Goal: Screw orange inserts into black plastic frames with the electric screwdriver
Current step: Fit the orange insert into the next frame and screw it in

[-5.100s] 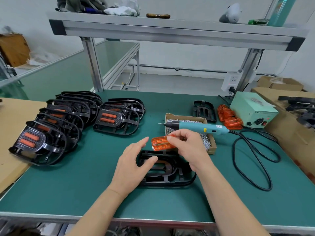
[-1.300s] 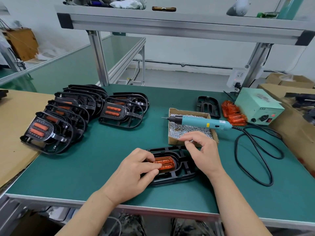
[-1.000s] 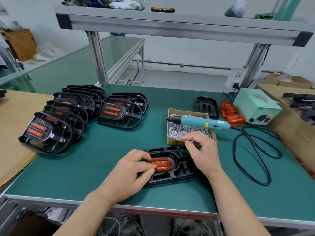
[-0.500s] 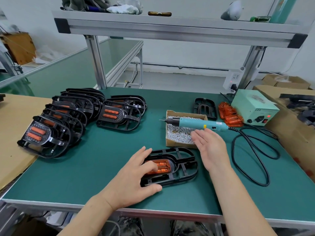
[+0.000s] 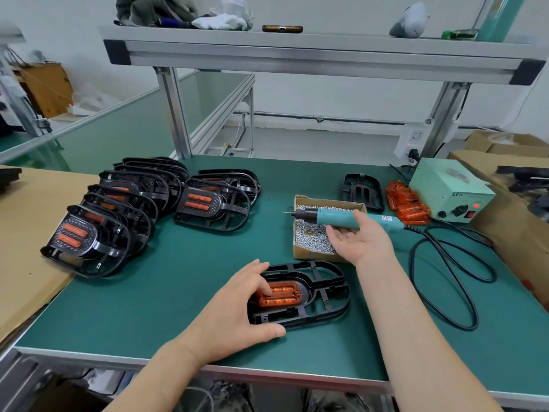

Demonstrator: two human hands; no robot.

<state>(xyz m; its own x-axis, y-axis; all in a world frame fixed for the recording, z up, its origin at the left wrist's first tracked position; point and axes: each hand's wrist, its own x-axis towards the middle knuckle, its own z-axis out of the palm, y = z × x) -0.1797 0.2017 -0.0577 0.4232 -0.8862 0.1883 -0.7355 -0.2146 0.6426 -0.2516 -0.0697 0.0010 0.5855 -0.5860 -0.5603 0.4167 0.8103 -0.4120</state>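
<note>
Two hands work over a green table [image 5: 142, 298]. The left hand [image 5: 237, 307] lies on the left end of a black frame [image 5: 326, 282] that sits flat near the front edge. Its fingers press down on the orange insert [image 5: 283, 296] seated in the frame's pocket, and its thumb lies along the near rim.

The right hand [image 5: 361, 237] is turned palm up just behind the frame. Its fingers are nearly straight and spread, not wrapped round anything, and its thumb tip rests against the barrel of the electric screwdriver [image 5: 332, 218]. The screwdriver lies across the top of a cardboard box [image 5: 315, 256] full of small silver screws [image 5: 309, 237], with its bit pointing left past the box's edge.

Many finished frames [image 5: 118, 209] with orange inserts overlap in a row at the left, and two more [image 5: 214, 205] sit beside them. Behind the box lie an empty frame [image 5: 362, 191], a pile of loose inserts [image 5: 407, 203] and a pale green power unit [image 5: 448, 188]. A cardboard sheet [image 5: 23, 233] covers the far left.
</note>
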